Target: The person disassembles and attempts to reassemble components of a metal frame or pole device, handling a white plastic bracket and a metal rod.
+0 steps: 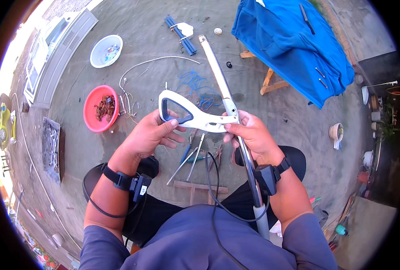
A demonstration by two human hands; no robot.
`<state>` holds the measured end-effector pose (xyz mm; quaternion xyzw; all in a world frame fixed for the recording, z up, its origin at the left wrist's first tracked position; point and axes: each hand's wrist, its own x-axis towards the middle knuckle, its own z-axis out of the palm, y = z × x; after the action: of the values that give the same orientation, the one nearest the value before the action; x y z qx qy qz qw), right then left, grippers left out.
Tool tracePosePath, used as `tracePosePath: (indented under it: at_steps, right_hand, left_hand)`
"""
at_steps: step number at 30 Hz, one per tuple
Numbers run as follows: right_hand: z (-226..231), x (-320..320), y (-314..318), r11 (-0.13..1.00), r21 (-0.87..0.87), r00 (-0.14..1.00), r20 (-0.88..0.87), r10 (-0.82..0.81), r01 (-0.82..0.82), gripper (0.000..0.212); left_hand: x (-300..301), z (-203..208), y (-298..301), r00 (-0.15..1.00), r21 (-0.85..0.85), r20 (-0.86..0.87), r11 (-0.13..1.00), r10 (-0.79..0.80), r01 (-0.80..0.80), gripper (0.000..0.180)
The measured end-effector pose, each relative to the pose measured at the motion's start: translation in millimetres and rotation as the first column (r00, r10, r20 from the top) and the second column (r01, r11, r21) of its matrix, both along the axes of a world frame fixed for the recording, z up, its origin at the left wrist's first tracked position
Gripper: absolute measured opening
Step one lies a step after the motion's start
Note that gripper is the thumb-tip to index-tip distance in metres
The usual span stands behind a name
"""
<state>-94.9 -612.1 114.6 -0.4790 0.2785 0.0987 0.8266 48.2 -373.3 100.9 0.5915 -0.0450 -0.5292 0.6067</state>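
Clearly, we hold the white handle (205,121) between both hands, its narrow end against the metal tube (215,67); our left hand (147,136) closes narrowly on the loop end, thumb on top, other fingers loosely curled; our right hand (256,137) pinches the narrow end, though we cannot tell how firmly it clasps the tube; beyond our grip lies blue wire (194,83); leftward sits a red basin (88,118).

glossy metal tube (217,74); smooth plastic handle (201,119)
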Motion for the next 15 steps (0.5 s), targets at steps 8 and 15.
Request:
tracePosePath:
  at_steps: [8, 15]
  right_hand:
    - [-12, 4, 8, 0.995, 0.033, 0.995, 0.026, 0.097, -0.098, 0.030]
    - [-14, 8, 17, 0.986, 0.015, 0.983, 0.069, 0.167, -0.169, 0.037]
  left_hand:
    - [1, -10, -19, 0.946, -0.228, -0.152, 0.921, 0.288, -0.317, 0.025]
    - [19, -10, -22, 0.965, -0.164, 0.017, 0.953, 0.261, -0.254, 0.037]
